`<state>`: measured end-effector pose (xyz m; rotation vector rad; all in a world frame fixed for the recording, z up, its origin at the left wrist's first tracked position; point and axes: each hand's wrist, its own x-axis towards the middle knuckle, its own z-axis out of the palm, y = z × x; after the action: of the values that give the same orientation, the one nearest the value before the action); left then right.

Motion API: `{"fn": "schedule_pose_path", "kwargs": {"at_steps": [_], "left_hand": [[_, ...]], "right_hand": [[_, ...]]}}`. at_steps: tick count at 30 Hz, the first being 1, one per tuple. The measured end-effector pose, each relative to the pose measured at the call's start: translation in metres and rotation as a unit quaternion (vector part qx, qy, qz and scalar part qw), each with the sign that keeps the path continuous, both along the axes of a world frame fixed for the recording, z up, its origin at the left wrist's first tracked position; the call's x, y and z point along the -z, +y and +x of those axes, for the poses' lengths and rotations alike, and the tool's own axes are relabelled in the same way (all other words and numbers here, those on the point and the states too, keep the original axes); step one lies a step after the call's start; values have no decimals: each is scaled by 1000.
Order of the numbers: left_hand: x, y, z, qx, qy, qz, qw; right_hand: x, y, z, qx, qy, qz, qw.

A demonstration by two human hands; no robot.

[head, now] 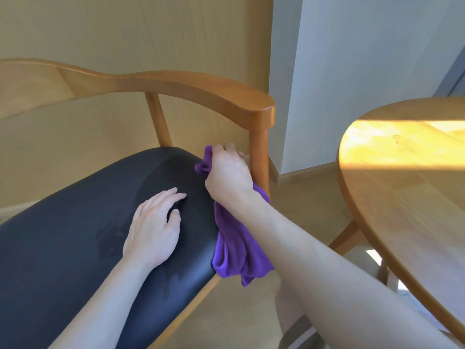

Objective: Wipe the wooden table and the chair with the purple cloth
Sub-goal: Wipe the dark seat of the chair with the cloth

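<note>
A home dining corner: wooden armchair [191,89], round wooden table [402,177], wood-panelled wall [125,34]

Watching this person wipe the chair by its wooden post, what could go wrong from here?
The purple cloth hangs loose below the right hand, so its tail might drag toward the floor and pick up dirt. The left hand rests flat on the dark seat, which looks streaked and possibly damp; it could slip or leave smudges.
</note>
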<state>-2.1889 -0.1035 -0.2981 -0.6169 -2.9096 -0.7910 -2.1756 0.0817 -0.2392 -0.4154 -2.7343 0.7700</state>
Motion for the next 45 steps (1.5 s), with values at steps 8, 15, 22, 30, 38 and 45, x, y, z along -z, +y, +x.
{"fn": "schedule_pose_path", "kwargs": {"at_steps": [8,15,22,30,38,45], "left_hand": [[-2,3,1,-5,-5,-17,1000],[-2,2,0,4,6,-17,1000],[-2,3,2,-7,-6,3,1000],[0,3,1,-8,-2,-3,1000],[0,1,1,-18,-15,10,1000],[-1,1,1,-19,-21,12,1000]], "right_hand": [[16,-2,-8,14,-158,-26,987],[47,-45,77,-56,-3,79,995],[55,15,82,-76,91,-9,993],[82,-6,99,9,140,-111,984],[85,-4,118,45,206,-146,966],[89,4,92,28,186,-111,976]]}}
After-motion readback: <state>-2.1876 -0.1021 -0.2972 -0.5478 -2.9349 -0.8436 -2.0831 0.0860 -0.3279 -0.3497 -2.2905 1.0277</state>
